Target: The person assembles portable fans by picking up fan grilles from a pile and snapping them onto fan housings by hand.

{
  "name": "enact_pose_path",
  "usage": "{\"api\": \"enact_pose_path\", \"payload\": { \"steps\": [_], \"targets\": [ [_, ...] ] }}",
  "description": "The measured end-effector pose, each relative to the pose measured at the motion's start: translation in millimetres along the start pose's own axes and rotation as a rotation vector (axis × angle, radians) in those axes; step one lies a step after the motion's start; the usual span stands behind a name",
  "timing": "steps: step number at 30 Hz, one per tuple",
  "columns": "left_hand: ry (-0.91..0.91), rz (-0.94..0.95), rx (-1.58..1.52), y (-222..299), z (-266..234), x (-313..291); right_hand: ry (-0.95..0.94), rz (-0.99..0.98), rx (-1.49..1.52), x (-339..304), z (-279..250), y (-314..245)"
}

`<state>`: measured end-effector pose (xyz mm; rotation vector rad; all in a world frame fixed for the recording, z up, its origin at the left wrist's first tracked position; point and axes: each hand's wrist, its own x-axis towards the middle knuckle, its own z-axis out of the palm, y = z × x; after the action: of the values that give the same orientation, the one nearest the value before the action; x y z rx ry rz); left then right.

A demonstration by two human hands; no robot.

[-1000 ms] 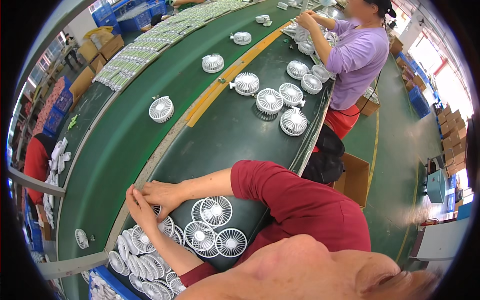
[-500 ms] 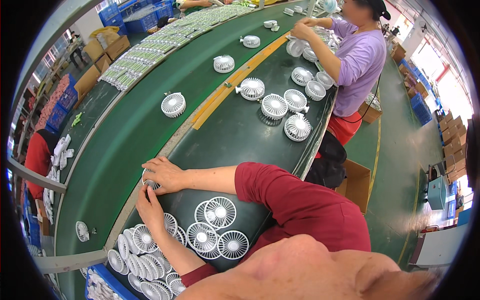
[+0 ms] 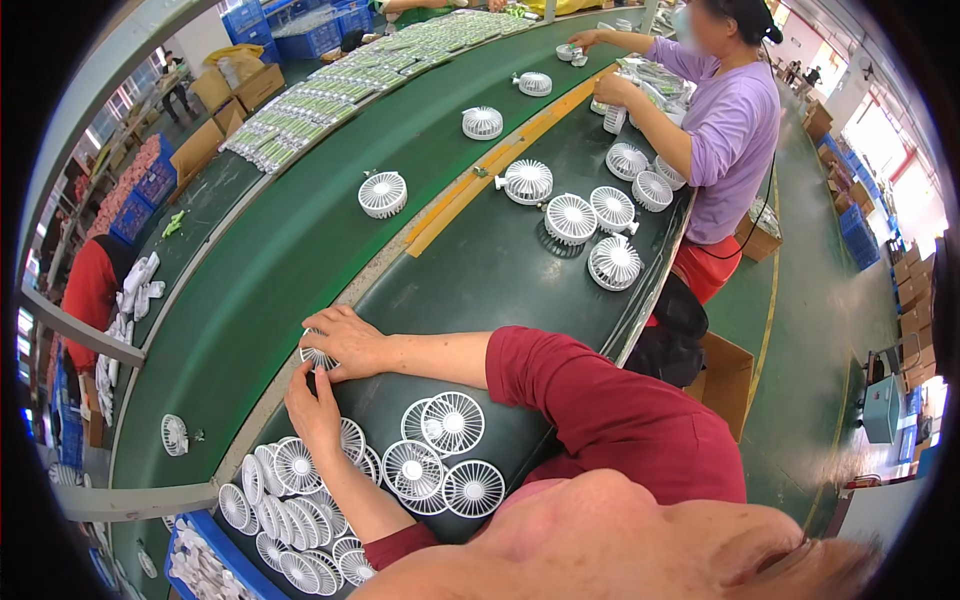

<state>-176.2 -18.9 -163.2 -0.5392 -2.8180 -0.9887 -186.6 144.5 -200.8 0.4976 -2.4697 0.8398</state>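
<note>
At the near edge of the belt, a white round fan head with a slatted grille (image 3: 318, 358) is held between my two hands, mostly covered by fingers. My right hand (image 3: 348, 342) lies over its top with bent fingers. From below, my left hand (image 3: 312, 405) presses its fingertips to the near side. Loose white grille covers (image 3: 453, 423) lie overlapped beside my left forearm. A larger heap of such covers (image 3: 300, 525) is piled farther left, partly behind that forearm.
A green conveyor (image 3: 300, 265) carries spaced white fan heads (image 3: 382, 194). Several more fan heads (image 3: 571, 218) sit on the dark table toward a co-worker in a purple top (image 3: 735, 130). A blue crate (image 3: 205, 555) of white parts and a metal post (image 3: 140, 502) stand at lower left.
The view has shifted slightly. Fan heads on the conveyor have moved farther along, away from me. The co-worker's arm now reaches out to a fan head on the belt. My hands keep their grip.
</note>
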Motion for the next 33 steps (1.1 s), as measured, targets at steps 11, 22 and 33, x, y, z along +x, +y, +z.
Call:
{"api": "enact_pose_path", "payload": {
  "steps": [11, 22, 33],
  "targets": [
    [-0.010, -0.011, 0.029, 3.7, -2.5, -1.5, -0.001, -0.006, -0.002, 1.1, -0.2, -0.1],
    [-0.010, -0.005, 0.027, 2.2, -2.4, -1.2, 0.005, -0.005, -0.013, 1.4, 0.5, -0.1],
    [-0.011, 0.008, 0.024, 4.4, -1.9, -2.0, 0.002, 0.003, -0.012, -0.6, -2.0, 0.3]
  ]
}}
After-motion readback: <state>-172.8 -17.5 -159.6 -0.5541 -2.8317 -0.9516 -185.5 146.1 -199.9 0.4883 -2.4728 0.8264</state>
